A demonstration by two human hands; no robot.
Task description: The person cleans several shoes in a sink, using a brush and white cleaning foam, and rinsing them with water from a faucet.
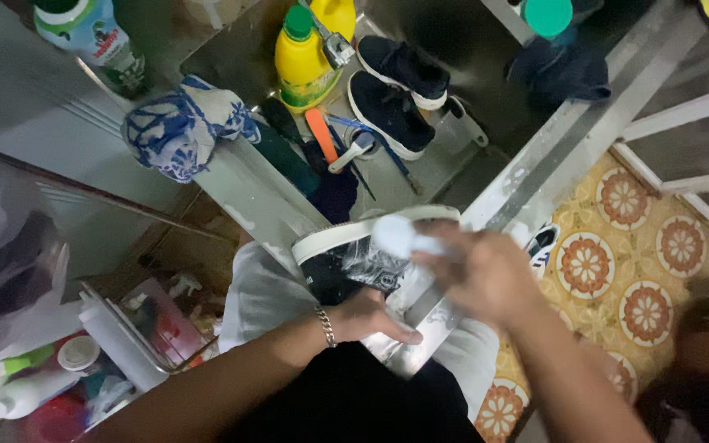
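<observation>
The dark shoe with the white sole (354, 258) sits at the edge of the metal sink (551, 156), against the person's lap, toe pointing right. The left hand (371, 320) is clamped on its near side, fingers spread along the upper, and the right hand (478, 275) is closed round something white (400, 236) pressed on the shoe's top, most likely a brush or sponge. To my eye the scrubbing would go best with the left hand pinning the shoe hard against the sink rim so it cannot twist, and with short strokes along the sole line, the suds kept over the basin rather than the patterned floor tiles (617, 271). The right hand is blurred, so what it grips I cannot tell for sure. The shoe's heel is hidden behind the wrist, and foam veils its side. In the sink, a second pair of dark shoes (395, 90) lies by the yellow bottle (301, 66).
</observation>
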